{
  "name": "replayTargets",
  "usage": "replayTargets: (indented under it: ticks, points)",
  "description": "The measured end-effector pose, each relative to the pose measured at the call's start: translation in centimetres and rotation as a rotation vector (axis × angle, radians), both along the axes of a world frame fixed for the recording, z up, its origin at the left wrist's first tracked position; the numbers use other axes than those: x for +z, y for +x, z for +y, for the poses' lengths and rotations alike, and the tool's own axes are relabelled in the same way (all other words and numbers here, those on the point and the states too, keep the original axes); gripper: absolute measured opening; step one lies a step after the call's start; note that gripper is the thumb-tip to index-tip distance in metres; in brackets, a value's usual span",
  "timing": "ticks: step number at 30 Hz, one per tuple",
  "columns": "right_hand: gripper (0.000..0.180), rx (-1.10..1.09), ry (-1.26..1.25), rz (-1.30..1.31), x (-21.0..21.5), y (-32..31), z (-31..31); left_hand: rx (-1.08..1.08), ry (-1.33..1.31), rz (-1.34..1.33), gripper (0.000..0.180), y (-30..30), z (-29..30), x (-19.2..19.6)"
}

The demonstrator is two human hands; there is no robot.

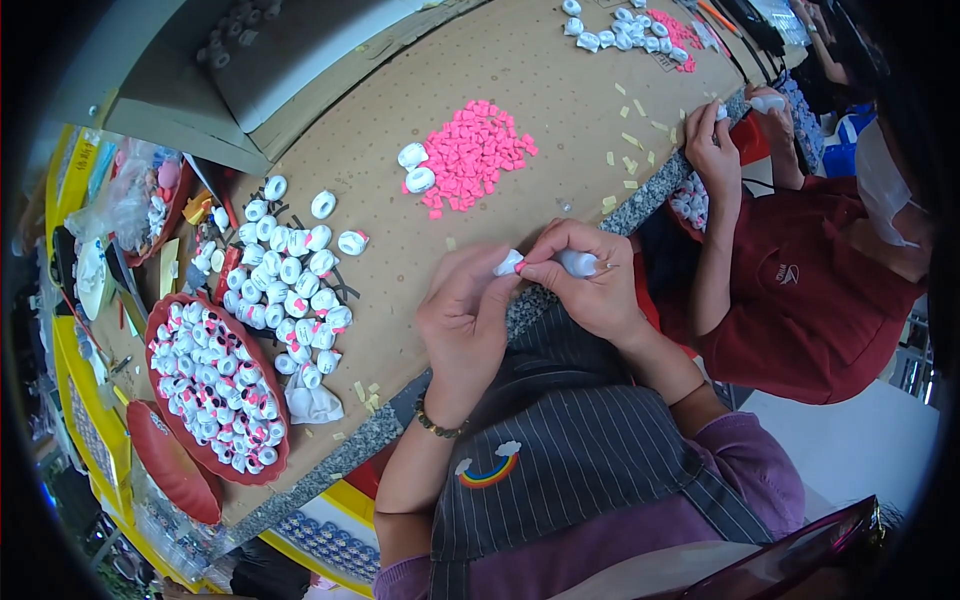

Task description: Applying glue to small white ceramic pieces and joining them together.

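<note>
On the left of the bench (560, 130) I have a red scalloped bowl (154, 362), heaped with small white pieces that carry pink and dark bits; a second red dish (172, 462) sits against its near-left side. Farther off on the left I make out a red basket (183, 195) with a clear plastic bag and mixed bits in it. Over on the right, beside a co-worker, another red bowl (684, 226) holds more white pieces. Between the scalloped bowl and me lie loose white ring-shaped pieces (290, 272), some showing pink; farther out is a pile of pink chips (475, 155), two white pieces touching its left side. My left hand (465, 310) is raised at the near edge of the bench, thumb and forefinger pinched on a white piece (506, 263) with a pink bit (519, 267) at its right end. My right hand (590, 275) meets it from the right, thumb and forefinger together at that pink bit, the other fingers curled round a small white bottle (578, 262). I cannot tell how firmly they press. The co-worker's hand (712, 148) pinches a similar piece.
</note>
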State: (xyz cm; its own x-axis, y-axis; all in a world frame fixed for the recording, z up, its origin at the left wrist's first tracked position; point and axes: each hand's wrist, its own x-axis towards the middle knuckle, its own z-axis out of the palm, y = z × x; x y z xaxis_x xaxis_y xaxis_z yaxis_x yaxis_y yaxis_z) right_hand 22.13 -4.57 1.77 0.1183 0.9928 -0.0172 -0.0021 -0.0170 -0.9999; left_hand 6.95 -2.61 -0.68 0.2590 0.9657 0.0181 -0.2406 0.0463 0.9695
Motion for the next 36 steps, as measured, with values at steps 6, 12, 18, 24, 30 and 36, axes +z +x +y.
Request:
replayTargets:
  ticks: [6,12,18,24,30,36]
  points:
    - [0.009,0.042,0.122,-0.029,-0.6,0.2,0.4,-0.081,-0.022,0.012,0.024,-0.7,0.4,-0.2]
    - [0.01,0.177,0.213,0.03,-0.9,1.0,0.7,-0.219,-0.129,-0.069,0.027,-1.5,1.0,0.2]
    - [0.014,0.165,0.275,-0.098,-1.6,1.2,0.5,-0.162,-0.096,-0.159,0.029,-1.1,0.7,-0.2]
    - [0.016,0.111,0.336,-0.194,-1.7,0.7,0.5,-0.095,-0.037,-0.076,0.029,-0.3,0.3,-0.2]
    - [0.02,0.117,0.383,-0.185,-2.1,0.7,0.4,-0.102,-0.046,-0.044,0.027,-0.3,0.4,0.0]
    - [0.018,0.099,0.39,-0.184,-2.0,0.6,0.6,-0.103,-0.067,-0.016,0.027,-0.3,0.5,0.5]
